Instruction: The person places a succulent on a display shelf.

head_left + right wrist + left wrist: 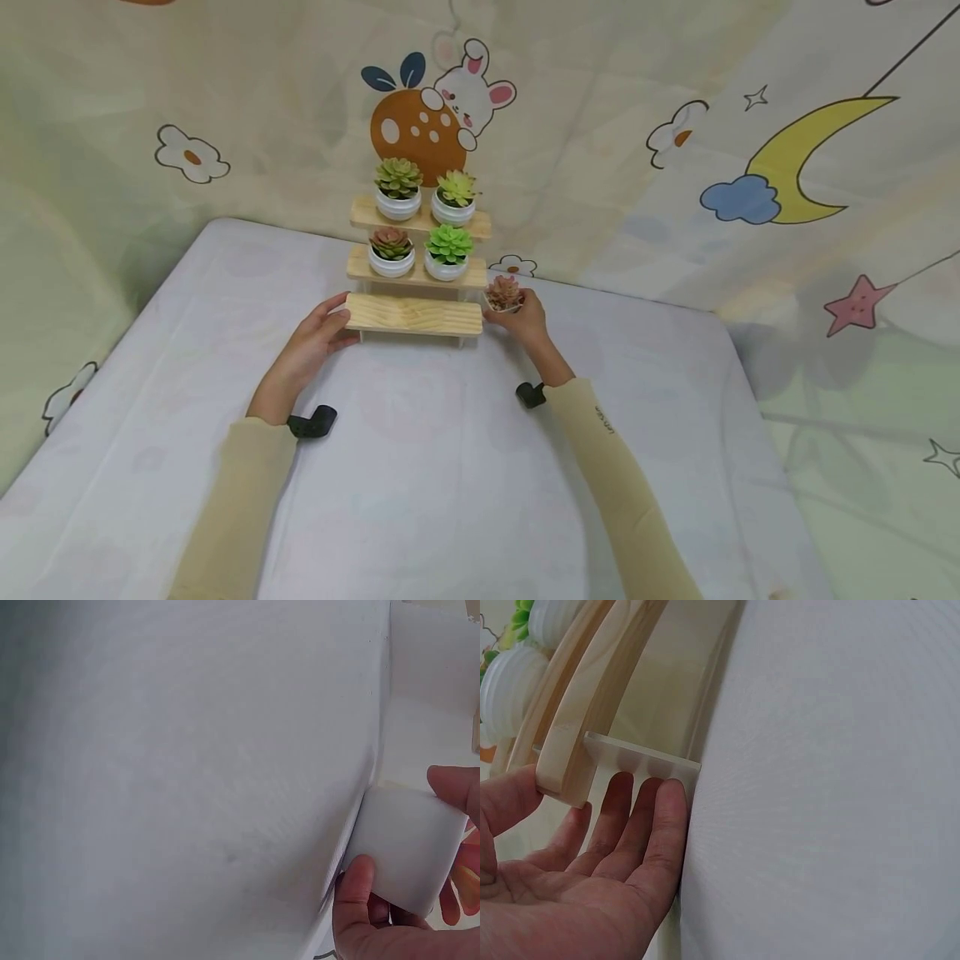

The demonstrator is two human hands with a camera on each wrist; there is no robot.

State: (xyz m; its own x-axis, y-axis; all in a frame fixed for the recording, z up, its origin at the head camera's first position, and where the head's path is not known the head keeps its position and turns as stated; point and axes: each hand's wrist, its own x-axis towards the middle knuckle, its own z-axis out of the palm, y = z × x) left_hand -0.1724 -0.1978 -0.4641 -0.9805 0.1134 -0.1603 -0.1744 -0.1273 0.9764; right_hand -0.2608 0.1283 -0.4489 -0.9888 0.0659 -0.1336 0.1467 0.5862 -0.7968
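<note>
A three-tier wooden plant stand [414,314] stands at the back of the table. My left hand [318,332] grips the left end of its lowest board, thumb on the board and fingertips against the pale side support [641,756]. To the right of the stand, my right hand [527,318] holds a pinkish succulent [504,293] in a white pot [409,844], fingers and thumb around the pot. On the middle board sit a reddish succulent [391,244] and a bright green one [449,245]. The top board carries two more green succulents [398,179] [457,190] in white pots.
A white cloth covers the table [450,467]. Behind it hangs a patterned curtain [585,150] with cartoon prints, close to the stand. Small black cameras [313,422] are strapped at both wrists.
</note>
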